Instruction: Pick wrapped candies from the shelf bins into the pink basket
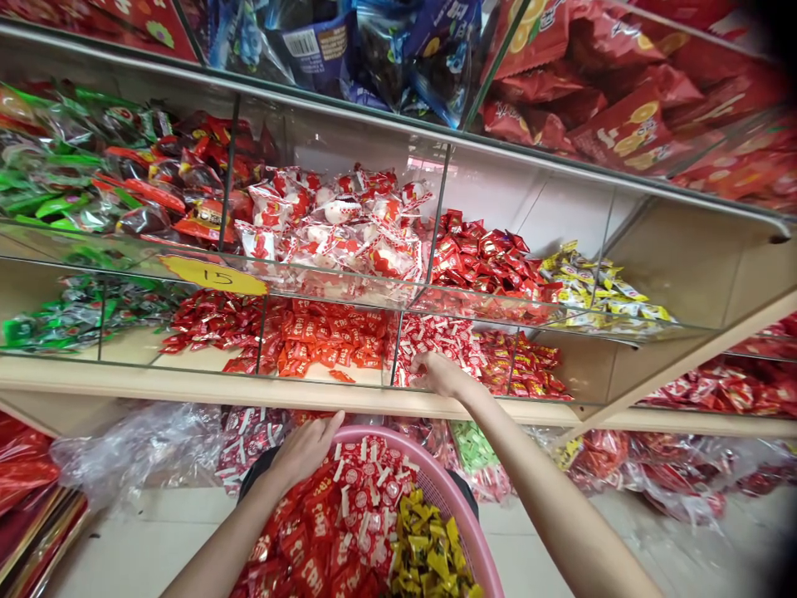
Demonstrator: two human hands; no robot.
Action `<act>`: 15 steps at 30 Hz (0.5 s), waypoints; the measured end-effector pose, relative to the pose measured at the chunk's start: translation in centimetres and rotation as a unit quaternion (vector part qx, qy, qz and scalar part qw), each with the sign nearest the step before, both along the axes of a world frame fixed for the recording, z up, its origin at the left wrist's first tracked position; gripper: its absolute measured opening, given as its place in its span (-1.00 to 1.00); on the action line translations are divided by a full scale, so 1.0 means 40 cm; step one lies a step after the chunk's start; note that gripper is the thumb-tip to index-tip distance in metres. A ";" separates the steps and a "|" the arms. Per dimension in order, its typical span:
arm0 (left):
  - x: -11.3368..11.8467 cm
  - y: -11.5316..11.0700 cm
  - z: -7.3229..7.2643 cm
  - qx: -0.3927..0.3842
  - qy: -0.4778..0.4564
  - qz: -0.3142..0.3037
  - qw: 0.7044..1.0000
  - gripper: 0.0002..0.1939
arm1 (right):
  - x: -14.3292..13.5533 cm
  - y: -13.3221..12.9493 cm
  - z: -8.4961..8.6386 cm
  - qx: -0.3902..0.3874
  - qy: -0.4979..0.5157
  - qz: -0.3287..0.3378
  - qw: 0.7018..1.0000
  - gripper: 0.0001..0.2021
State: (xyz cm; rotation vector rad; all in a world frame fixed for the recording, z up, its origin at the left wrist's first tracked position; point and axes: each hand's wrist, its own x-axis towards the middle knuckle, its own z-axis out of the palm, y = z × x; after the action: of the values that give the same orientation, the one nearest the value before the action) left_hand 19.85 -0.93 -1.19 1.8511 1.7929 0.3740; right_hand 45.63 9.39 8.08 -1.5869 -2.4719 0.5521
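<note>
So the biggest thing here is a pale wood shelf unit (187, 384) with clear glass dividers and lots of wrapped candy heaped in its sections. Below the shelf edge there's a round pink plastic basket (464, 507), pretty well loaded. Inside it, shiny red wrapped packets (311, 523) take up the left side, small red-and-white wrapped candies (367, 486) sit at the back and middle, and glossy yellow wrapped candies (429, 544) fill the right. Off to the left, a crumpled clear plastic bag (155, 453) lies under the shelf.

Up in the lower shelf row there's another heap of red-and-white twist-wrapped candies (445, 332), just right of a divider. A yellow scalloped paper card (213, 275) marked "15" hangs on the glass, further left.

Hands: the left hand (308, 448) rests on the basket's far left rim, fingers stretched out and loose. The right hand (442, 375) reaches into that red-and-white heap, fingers curled down; can't tell if they're pinching any candy.
</note>
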 end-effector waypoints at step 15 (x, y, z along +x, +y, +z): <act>0.004 -0.004 0.010 0.003 0.007 0.005 1.000 -0.32 | 0.039 0.027 -0.004 -0.062 0.152 0.016 0.986 -0.69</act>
State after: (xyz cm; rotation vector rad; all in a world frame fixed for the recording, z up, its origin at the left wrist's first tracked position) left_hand 19.99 -1.11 -0.79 1.8537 1.8121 0.3704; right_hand 47.18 10.49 7.91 -1.3835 -2.2758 0.8950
